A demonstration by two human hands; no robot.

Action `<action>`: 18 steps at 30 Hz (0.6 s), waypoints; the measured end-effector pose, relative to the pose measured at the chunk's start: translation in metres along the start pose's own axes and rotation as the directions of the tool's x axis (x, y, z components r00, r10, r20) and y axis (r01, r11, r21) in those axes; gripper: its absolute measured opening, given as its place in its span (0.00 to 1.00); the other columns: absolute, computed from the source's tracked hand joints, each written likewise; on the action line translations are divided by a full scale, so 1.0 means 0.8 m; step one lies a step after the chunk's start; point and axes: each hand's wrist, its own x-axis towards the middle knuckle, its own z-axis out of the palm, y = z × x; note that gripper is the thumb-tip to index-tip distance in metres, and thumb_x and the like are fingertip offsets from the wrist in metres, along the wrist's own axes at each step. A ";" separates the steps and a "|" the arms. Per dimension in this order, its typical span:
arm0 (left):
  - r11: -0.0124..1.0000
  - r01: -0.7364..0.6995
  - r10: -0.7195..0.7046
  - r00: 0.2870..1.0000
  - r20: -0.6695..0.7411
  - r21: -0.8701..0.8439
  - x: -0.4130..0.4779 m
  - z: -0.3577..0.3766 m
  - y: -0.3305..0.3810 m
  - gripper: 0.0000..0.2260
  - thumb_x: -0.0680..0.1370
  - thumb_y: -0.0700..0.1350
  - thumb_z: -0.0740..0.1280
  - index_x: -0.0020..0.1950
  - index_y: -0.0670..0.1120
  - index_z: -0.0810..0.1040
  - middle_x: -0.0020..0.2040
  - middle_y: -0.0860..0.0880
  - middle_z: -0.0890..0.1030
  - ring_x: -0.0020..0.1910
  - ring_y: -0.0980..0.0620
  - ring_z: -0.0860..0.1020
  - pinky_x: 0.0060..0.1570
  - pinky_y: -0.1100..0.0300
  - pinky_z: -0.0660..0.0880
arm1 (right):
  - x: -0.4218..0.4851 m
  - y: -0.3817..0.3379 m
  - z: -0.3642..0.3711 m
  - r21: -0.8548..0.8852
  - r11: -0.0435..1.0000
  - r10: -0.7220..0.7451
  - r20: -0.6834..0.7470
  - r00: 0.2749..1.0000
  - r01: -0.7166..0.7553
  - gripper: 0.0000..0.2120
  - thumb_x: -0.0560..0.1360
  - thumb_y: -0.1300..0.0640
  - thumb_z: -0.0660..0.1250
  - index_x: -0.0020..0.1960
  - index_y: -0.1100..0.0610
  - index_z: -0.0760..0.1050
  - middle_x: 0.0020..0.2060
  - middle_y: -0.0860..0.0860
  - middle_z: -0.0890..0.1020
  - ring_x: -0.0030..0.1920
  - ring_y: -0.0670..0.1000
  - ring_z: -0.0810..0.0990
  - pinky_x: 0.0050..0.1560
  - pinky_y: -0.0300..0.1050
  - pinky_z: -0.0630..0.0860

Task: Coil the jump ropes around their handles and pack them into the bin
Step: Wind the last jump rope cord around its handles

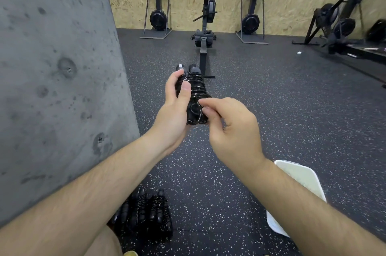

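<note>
A black jump rope is wound in tight coils around its two handles, held in the air in front of me. My left hand grips the bundle from the left, thumb lying across the coils. My right hand pinches the rope's loose end at the near end of the bundle. On the floor by my left forearm lie several more coiled black jump ropes. A white bin sits on the floor under my right forearm, partly hidden.
A grey concrete wall rises close on the left. Ahead, a rowing machine stands on the speckled rubber floor, with two ski trainers against the chipboard wall and more machines at the far right.
</note>
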 end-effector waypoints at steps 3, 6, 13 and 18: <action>0.999 0.011 -0.011 1.000 -0.001 0.032 -0.001 -0.003 0.002 0.15 0.86 0.53 0.57 0.73 0.63 0.66 0.62 0.52 0.80 0.56 0.50 0.81 0.59 0.45 0.78 | -0.001 -0.008 0.003 -0.010 1.000 0.018 0.029 0.999 -0.018 0.07 0.77 0.59 0.69 0.54 0.57 0.83 0.39 0.51 0.81 0.41 0.53 0.79 0.47 0.51 0.76; 0.998 0.033 -0.033 0.999 0.003 0.046 -0.001 -0.005 0.000 0.14 0.86 0.54 0.57 0.71 0.66 0.67 0.58 0.57 0.82 0.53 0.52 0.81 0.52 0.51 0.80 | -0.002 -0.010 0.007 -0.075 0.997 0.040 0.084 0.996 -0.034 0.07 0.75 0.54 0.73 0.49 0.56 0.84 0.40 0.51 0.80 0.41 0.54 0.78 0.47 0.49 0.76; 0.994 -0.013 0.014 1.000 -0.008 0.112 0.002 -0.007 -0.002 0.15 0.86 0.55 0.58 0.72 0.66 0.65 0.56 0.61 0.82 0.51 0.53 0.80 0.51 0.53 0.77 | -0.004 -0.022 0.014 -0.282 0.959 0.057 0.157 0.986 -0.010 0.09 0.77 0.56 0.64 0.43 0.59 0.78 0.44 0.54 0.77 0.44 0.57 0.75 0.43 0.44 0.68; 0.862 -0.192 0.182 0.981 0.068 0.469 -0.005 -0.008 -0.004 0.17 0.85 0.52 0.59 0.73 0.65 0.62 0.56 0.56 0.79 0.42 0.62 0.78 0.43 0.66 0.75 | -0.013 -0.023 0.018 -0.231 0.970 0.107 0.146 0.983 -0.071 0.05 0.77 0.60 0.63 0.44 0.60 0.74 0.57 0.55 0.71 0.55 0.56 0.70 0.49 0.46 0.71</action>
